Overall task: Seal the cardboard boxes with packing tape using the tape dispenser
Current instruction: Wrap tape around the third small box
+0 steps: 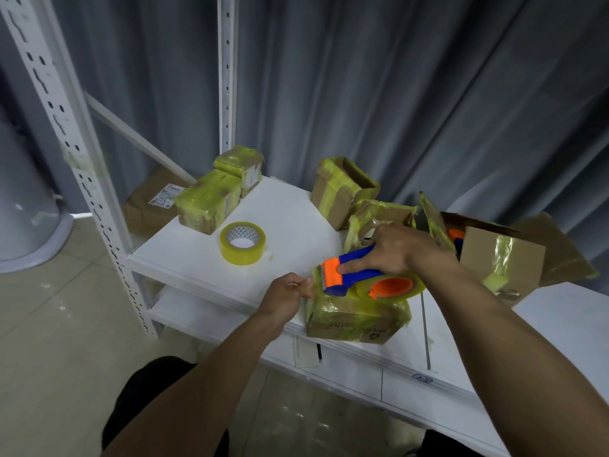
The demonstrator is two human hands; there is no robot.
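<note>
A small cardboard box (pixel 357 316) wrapped in yellowish tape sits at the front edge of the white shelf (pixel 290 225). On top of it lies a blue and orange tape dispenser (pixel 349 272) with a clear tape roll. My right hand (pixel 395 247) grips the dispenser's blue handle, thumb on the orange head. My left hand (pixel 286 293) pinches at the box's upper left corner, beside the dispenser's blade; whether it holds a tape end I cannot tell.
A loose roll of yellowish tape (pixel 243 242) lies mid-shelf. Two taped boxes (pixel 211 201) stand at the back left. An open-topped box (pixel 344 189) and several crumpled open boxes (pixel 501 258) crowd the right. A white slotted shelf upright (pixel 66 133) rises on the left.
</note>
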